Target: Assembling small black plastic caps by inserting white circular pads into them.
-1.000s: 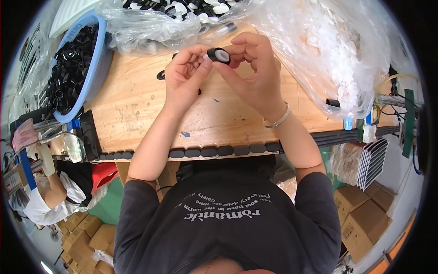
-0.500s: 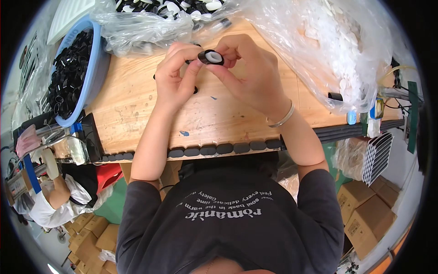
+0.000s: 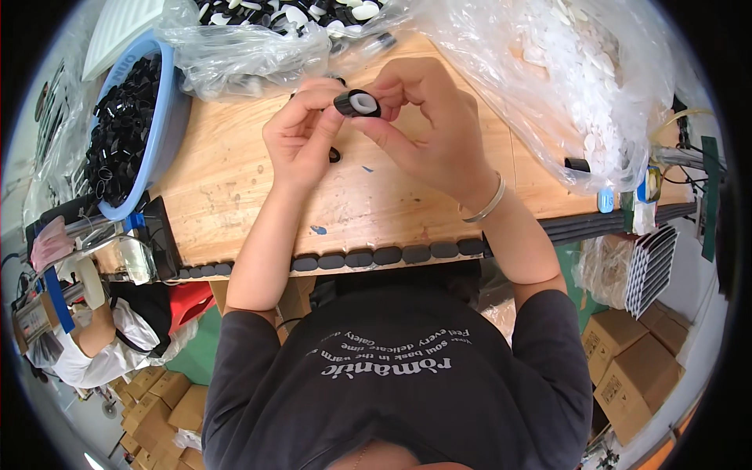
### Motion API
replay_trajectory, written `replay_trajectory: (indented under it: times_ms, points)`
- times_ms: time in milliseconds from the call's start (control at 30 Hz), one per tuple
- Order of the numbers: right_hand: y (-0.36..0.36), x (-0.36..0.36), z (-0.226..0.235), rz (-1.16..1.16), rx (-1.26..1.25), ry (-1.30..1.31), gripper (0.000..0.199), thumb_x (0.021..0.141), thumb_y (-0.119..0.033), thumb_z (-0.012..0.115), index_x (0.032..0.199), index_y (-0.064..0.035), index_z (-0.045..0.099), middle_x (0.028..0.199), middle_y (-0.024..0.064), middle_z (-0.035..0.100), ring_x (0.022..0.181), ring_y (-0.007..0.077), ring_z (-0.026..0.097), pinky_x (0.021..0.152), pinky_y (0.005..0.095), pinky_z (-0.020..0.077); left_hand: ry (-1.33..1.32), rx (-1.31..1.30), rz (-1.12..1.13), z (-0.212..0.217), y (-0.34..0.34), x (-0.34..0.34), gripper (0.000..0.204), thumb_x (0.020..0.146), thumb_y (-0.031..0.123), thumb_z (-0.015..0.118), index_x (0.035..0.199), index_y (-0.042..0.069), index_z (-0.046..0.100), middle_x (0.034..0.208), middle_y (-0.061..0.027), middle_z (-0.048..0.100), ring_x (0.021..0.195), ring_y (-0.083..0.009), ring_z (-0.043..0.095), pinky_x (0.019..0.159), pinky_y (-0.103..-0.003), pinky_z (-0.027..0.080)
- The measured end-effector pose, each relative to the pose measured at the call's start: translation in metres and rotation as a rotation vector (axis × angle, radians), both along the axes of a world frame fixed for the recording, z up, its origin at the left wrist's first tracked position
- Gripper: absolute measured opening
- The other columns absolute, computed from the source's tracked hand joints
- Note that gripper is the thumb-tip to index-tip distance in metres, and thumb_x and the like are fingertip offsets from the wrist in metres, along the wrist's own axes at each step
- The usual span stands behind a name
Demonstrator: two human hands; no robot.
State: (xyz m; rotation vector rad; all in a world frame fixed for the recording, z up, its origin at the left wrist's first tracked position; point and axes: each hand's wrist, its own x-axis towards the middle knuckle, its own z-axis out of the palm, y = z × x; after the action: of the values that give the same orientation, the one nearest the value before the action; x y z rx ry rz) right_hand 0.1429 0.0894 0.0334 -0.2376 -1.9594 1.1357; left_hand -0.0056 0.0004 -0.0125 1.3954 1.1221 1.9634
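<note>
Above the far middle of the table, a short black oval sleeve (image 3: 345, 105) is held between my two hands. A white oval piece (image 3: 364, 103) shows inside its mouth. My left hand (image 3: 301, 137) pinches the sleeve's left end between thumb and fingers. My right hand (image 3: 431, 129) has its thumb and fingertips closed at the right rim, by the white piece. A small black piece (image 3: 335, 155) lies on the table beside my left hand, and others behind that hand are partly hidden.
At the left stands a blue basin (image 3: 168, 125) heaped with black sleeves. A clear plastic bag (image 3: 251, 55) with black and white pieces lies at the back. White pieces (image 3: 599, 117) fill another bag at the right, with a black sleeve (image 3: 577, 164) nearby. Black padding (image 3: 356, 258) lines the table's front edge.
The sleeve has moved slightly left and turned, so more of its side and its mouth show. My left fingers have shifted around it.
</note>
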Motion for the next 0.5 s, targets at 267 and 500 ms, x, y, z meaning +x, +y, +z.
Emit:
replay_trajectory:
  times_ms: [267, 500]
  points:
    - [-0.001, -0.002, -0.006, 0.008, -0.157, 0.04, 0.04, 0.077, 0.0, 0.074, 0.108, -0.0031, 0.048, 0.089, 0.0058, 0.066, 0.078, 0.0083, 0.061, 0.071, 0.0211, 0.0511, -0.238, -0.133, -0.049, 0.007, -0.005, 0.008, 0.011, 0.087, -0.004, 0.06, 0.099, -0.004, 0.062, 0.104, -0.0089, 0.06, 0.096, -0.0125, 0.054, 0.085, -0.025, 0.043]
    - [-0.001, -0.004, -0.002, -0.116, 0.287, 0.031, 0.036, 0.075, -0.001, 0.074, 0.106, -0.0013, 0.056, 0.09, 0.0079, 0.067, 0.072, 0.0151, 0.066, 0.064, 0.0249, 0.0543, 0.247, -0.075, 0.082, 0.005, 0.0, -0.005, 0.017, 0.076, -0.011, 0.061, 0.091, -0.001, 0.064, 0.091, -0.0085, 0.064, 0.09, -0.0216, 0.056, 0.085, -0.033, 0.044]
